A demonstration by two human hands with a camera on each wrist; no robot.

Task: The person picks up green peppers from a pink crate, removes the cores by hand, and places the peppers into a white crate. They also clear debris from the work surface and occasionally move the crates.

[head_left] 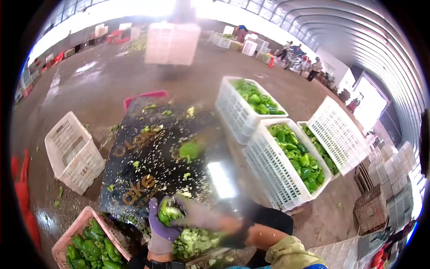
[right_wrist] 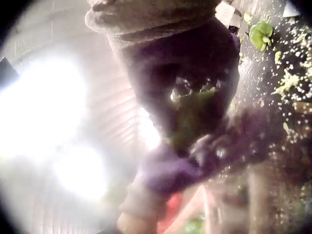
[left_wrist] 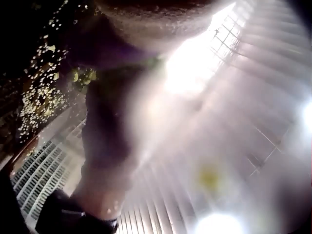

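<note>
A green bell pepper point(head_left: 166, 215) is held low over the near edge of a black table point(head_left: 134, 168). My left hand point(head_left: 162, 235), in a purple and grey glove, grips it from below and the left. From the right, my gloved right hand point(head_left: 197, 215), blurred, has its fingers curled at the pepper's opened end. The right wrist view shows the pepper point(right_wrist: 192, 114) between both gloves, its rim ragged. In the left wrist view the gloves are dark and hide the pepper. Pale green pepper cores point(head_left: 197, 242) are heaped just below the hands.
Another green pepper point(head_left: 189, 151) lies amid scattered seeds. A pink crate point(head_left: 67, 233) of peppers stands at lower left, with a white crate point(head_left: 83, 168) beyond. Right of the table, white crates point(head_left: 264, 177) hold green peppers. People point(head_left: 316, 67) are far off.
</note>
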